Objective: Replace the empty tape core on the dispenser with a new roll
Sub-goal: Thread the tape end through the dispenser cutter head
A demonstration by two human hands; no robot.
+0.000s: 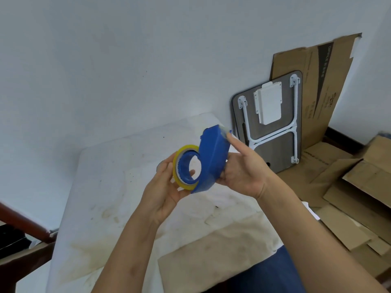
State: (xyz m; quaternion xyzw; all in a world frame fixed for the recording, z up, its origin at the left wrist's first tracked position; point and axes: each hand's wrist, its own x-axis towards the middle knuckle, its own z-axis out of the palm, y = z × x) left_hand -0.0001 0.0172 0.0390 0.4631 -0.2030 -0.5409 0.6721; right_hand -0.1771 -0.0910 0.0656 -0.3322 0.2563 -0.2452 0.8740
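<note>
I hold a blue plastic tape dispenser (213,159) up in the air in front of me, above a white table. A yellowish roll of tape (177,166) sits on the dispenser's blue hub on its left side. My left hand (164,192) cups the roll from below and the left, with fingers on its rim. My right hand (243,170) grips the dispenser's curved shell from the right, its forefinger stretched up to the top edge near the cutter. No empty core is in view.
The stained white table (118,187) lies beneath my hands, with a brown paper sheet (213,250) near me. A folded small table (273,123) and flattened cardboard (313,81) lean against the wall at right. Cardboard boxes (359,197) cover the floor.
</note>
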